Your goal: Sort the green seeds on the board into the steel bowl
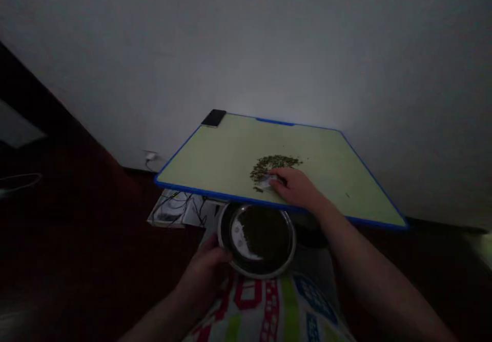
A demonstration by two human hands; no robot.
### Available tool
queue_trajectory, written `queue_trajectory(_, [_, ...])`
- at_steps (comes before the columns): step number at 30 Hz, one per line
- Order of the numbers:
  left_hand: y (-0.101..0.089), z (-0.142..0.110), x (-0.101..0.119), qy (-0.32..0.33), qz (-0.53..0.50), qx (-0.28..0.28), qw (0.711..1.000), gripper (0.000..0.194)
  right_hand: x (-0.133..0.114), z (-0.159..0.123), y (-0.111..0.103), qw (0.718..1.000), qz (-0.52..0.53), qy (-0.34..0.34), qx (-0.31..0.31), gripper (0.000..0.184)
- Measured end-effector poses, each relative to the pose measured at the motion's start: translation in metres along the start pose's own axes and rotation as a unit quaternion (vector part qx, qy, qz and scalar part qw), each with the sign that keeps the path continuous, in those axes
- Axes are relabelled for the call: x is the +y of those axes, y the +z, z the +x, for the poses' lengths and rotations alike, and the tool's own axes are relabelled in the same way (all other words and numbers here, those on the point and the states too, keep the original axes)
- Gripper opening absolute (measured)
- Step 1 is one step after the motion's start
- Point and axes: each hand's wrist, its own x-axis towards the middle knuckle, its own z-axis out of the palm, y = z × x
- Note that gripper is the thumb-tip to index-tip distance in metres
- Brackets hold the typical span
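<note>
Right hand: fingers closed on a small white piece against light, loose green flakes on the blue-edged board, near its front edge; flakes scatter easily. Left hand: fingers grip the rim of a rigid steel bowl.

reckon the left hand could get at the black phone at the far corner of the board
Probably not: the left hand is holding the steel bowl, and the black phone sits across the whole green board from it.
</note>
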Motion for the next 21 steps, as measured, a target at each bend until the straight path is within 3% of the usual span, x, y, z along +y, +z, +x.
queue_trajectory(21, [-0.0084,0.0054,-0.0045,-0.004,0.006,-0.009,1.0,0.048,-0.0012,0.0078,0.0069,0.999,0.006,-0.04,0.014,0.03])
